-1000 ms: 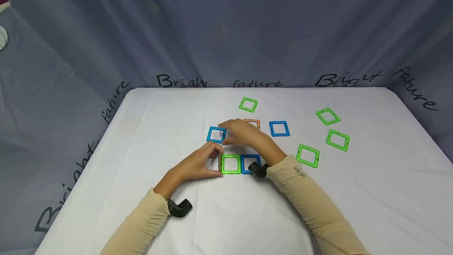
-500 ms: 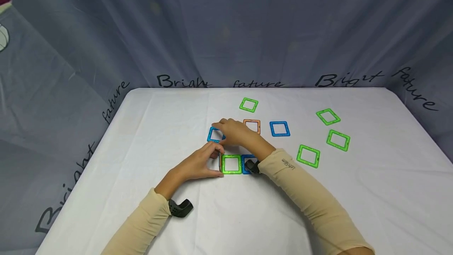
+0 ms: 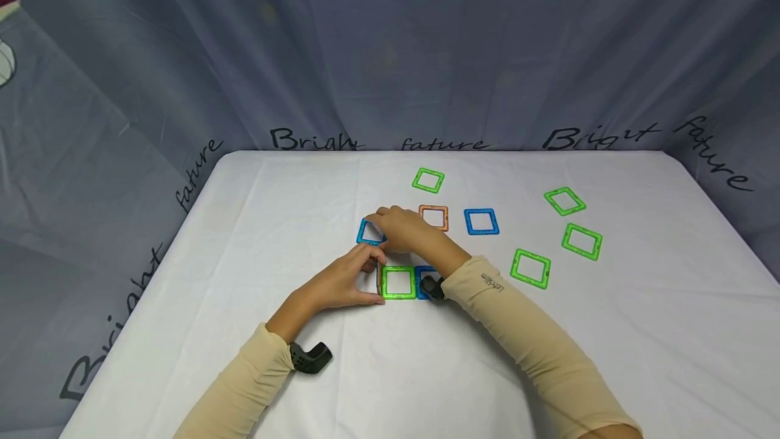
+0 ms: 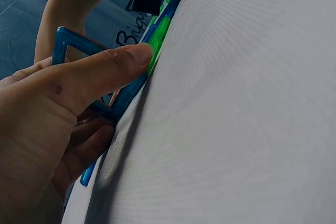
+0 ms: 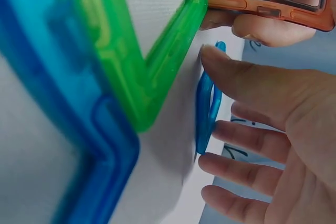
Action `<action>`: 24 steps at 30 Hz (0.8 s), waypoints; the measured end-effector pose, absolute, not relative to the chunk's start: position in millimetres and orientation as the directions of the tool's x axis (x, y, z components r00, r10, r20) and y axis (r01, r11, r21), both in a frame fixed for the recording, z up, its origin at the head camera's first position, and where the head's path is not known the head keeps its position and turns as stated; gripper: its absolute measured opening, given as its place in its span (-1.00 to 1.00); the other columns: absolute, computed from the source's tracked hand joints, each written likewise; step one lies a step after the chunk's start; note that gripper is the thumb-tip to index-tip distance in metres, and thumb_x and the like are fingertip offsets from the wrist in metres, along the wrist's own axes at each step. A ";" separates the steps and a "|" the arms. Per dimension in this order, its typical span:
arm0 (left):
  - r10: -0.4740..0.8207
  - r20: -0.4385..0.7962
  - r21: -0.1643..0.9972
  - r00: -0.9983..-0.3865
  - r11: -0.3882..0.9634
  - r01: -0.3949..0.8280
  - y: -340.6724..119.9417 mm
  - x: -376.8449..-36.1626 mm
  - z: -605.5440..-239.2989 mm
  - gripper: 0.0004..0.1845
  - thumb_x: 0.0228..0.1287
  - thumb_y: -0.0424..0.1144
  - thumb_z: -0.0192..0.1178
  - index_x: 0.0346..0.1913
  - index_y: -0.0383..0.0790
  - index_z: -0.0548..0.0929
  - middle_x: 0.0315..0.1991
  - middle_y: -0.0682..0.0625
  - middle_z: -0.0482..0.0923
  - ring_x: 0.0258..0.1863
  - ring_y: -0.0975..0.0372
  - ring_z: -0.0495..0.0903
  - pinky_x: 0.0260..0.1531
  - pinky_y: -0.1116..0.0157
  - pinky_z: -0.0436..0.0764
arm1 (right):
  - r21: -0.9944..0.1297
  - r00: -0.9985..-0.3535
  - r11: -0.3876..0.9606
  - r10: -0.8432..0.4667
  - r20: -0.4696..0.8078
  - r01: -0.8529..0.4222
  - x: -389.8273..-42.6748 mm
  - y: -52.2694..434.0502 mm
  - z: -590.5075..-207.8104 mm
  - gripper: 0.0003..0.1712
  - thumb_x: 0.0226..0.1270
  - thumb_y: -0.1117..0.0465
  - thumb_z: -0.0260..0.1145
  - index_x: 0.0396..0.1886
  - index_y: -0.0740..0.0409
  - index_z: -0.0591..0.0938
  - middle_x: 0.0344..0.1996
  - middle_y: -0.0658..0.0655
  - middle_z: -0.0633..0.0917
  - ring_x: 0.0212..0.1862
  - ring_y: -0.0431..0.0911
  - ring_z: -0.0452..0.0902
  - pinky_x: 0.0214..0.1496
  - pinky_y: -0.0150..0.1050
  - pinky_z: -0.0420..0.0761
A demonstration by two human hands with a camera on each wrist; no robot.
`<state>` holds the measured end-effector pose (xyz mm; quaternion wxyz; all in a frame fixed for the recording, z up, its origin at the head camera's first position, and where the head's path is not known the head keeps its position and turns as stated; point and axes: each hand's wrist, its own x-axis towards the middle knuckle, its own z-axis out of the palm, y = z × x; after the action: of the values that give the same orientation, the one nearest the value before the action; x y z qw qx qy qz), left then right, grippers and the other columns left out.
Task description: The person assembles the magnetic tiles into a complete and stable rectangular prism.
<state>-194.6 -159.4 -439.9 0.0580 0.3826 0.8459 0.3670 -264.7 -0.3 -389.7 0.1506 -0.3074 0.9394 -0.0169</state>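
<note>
My left hand (image 3: 341,280) grips an upright square magnetic tile at the left end of a flat row. That tile's frame is blue (image 4: 84,43) in the left wrist view, and an orange frame (image 5: 270,10) faces the right wrist view. Beside it lie a green tile (image 3: 399,297) and a dark blue tile (image 3: 418,284), the latter partly hidden by the right wrist's camera. My right hand (image 3: 405,230) spans a blue tile (image 3: 370,242) flat behind the left hand, thumb at the near edge (image 5: 203,108) and fingers toward the far edge.
Behind the right hand lie an orange tile (image 3: 433,207), a blue tile (image 3: 481,211) and, farther back, a green tile (image 3: 424,190). Several green tiles are spread at the right, one (image 3: 528,282) nearest the right sleeve (image 3: 518,330). A grey curtain (image 3: 457,73) hangs behind the white table.
My right hand has shifted left over the blue tile, covering more of it and uncovering the orange tile behind. It stays nearly still over the last half second, as does my left hand.
</note>
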 end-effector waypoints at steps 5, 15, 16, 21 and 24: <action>0.693 0.180 0.670 -0.698 0.434 0.603 -158.7 -195.2 -440.3 -0.38 -0.09 -0.13 0.43 0.01 -0.15 0.33 -0.02 0.01 0.34 -0.09 0.27 0.48 -0.05 0.37 0.50 | -0.102 -0.774 0.814 -0.576 -0.262 -0.572 -265.6 -1.4 -390.6 -0.27 0.13 0.00 0.34 0.29 0.06 0.35 0.18 0.10 0.46 0.17 0.01 0.40 0.13 -0.10 0.46; 0.693 0.177 0.663 -0.699 0.441 0.605 -157.5 -195.3 -439.9 -0.39 -0.09 -0.14 0.43 0.01 -0.16 0.34 -0.03 0.01 0.34 -0.10 0.27 0.48 -0.06 0.38 0.49 | -0.105 -0.777 0.818 -0.571 -0.266 -0.565 -266.3 -1.6 -391.8 -0.32 0.15 0.06 0.33 0.27 0.05 0.38 0.17 0.09 0.47 0.17 -0.01 0.41 0.16 -0.11 0.44; 0.693 0.179 0.662 -0.698 0.440 0.607 -157.6 -195.3 -440.1 -0.39 -0.09 -0.14 0.43 0.01 -0.16 0.34 -0.03 0.01 0.34 -0.09 0.26 0.48 -0.05 0.38 0.49 | -0.105 -0.776 0.817 -0.572 -0.266 -0.567 -266.2 -1.3 -391.9 -0.32 0.15 0.05 0.33 0.27 0.05 0.38 0.17 0.09 0.47 0.17 -0.01 0.41 0.16 -0.11 0.44; 0.689 0.169 0.666 -0.704 0.447 0.597 -158.6 -194.2 -440.3 -0.38 -0.08 -0.13 0.42 0.02 -0.16 0.33 -0.02 0.01 0.34 -0.09 0.26 0.49 -0.05 0.37 0.49 | -0.107 -0.775 0.817 -0.573 -0.267 -0.567 -266.0 -0.8 -392.3 -0.33 0.15 0.04 0.33 0.27 0.04 0.37 0.17 0.08 0.47 0.18 -0.01 0.41 0.15 -0.11 0.44; 0.687 0.164 0.666 -0.708 0.452 0.593 -159.2 -193.6 -440.0 -0.38 -0.08 -0.13 0.42 0.03 -0.16 0.33 -0.02 0.02 0.34 -0.09 0.26 0.49 -0.05 0.36 0.50 | -0.107 -0.776 0.819 -0.569 -0.272 -0.564 -265.7 -0.8 -392.7 -0.33 0.16 0.04 0.32 0.27 0.04 0.37 0.16 0.08 0.48 0.17 -0.01 0.41 0.15 -0.11 0.45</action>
<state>-193.6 -159.2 -440.0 0.0647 0.3768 0.8497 0.3631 -265.7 -0.8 -392.7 0.1475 -0.3007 0.9422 -0.0096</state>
